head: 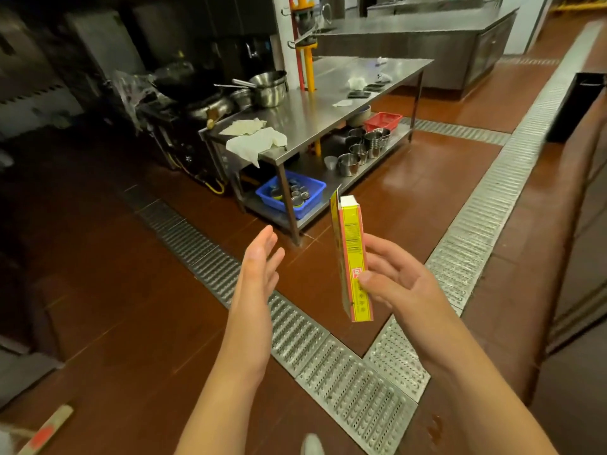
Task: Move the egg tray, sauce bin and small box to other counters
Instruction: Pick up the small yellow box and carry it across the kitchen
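Note:
A small yellow box (353, 247) with pink edges and a barcode stands upright in the air over the red floor, its top flap open. My right hand (399, 280) holds it, thumb on the near face and fingers behind it. To the left of the box, my left hand (259, 267) is open with straight fingers, palm facing the box and not touching it. Neither the egg tray nor the sauce bin shows in this view.
Ahead stands a steel table (315, 110) with cloths (256, 139), pots (267, 87) and phones; its lower shelf carries a blue bin (290, 193), metal cups (361, 147) and a red basket (382, 121). Metal drain grates (328, 353) cross the floor. A long counter (423, 44) lies further back.

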Motion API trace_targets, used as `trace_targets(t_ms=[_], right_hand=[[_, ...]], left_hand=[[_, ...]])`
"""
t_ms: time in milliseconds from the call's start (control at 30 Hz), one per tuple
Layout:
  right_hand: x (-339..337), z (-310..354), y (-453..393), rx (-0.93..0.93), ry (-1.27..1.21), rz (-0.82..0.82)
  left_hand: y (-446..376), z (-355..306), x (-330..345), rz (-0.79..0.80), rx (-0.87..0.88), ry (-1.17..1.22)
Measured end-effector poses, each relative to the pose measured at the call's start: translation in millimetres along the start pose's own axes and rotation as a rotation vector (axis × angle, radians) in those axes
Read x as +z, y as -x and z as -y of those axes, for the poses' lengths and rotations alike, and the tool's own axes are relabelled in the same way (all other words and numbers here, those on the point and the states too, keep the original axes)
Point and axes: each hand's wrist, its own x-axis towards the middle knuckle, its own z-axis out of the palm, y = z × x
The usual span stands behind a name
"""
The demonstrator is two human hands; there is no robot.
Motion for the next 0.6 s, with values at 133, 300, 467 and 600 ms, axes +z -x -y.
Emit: trace_targets(t_ms=[133, 300, 467, 600], right_hand=[[-29, -2, -66, 0.007, 0.026, -0.124], [-65, 13, -151, -0.030, 0.055, -0.307], [-114, 30, -194, -0.057, 0.057, -0.520], [-170, 35, -217, -0.076, 0.061, -0.652]], left_hand=[[-79, 15, 26, 0.090, -0.027, 0.037], [-191, 31, 62, 0.206, -0.056, 0.133], [-279, 28, 139, 0.403, -0.064, 0.172], [-329, 30, 209, 0.567, -0.036, 0.187]])
